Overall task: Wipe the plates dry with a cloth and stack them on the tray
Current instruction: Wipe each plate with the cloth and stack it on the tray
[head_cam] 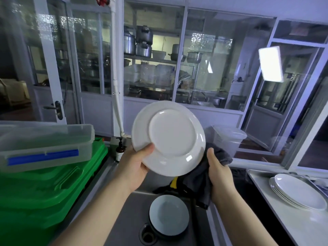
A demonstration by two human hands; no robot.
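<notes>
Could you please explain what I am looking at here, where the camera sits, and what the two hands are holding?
There is no robot here: the single picture comes from a camera worn on a person's head, looking forward and down at their own bare hands. The left hand holds a white plate by its rim, with the underside towards the camera. The right hand grips a dark grey cloth against the plate's lower right edge. Below lies a steel sink with a dark-rimmed plate beside the drain. To the right, several white plates are stacked on a pale tray. On the left stand green crates with a clear lidded box on top.
</notes>
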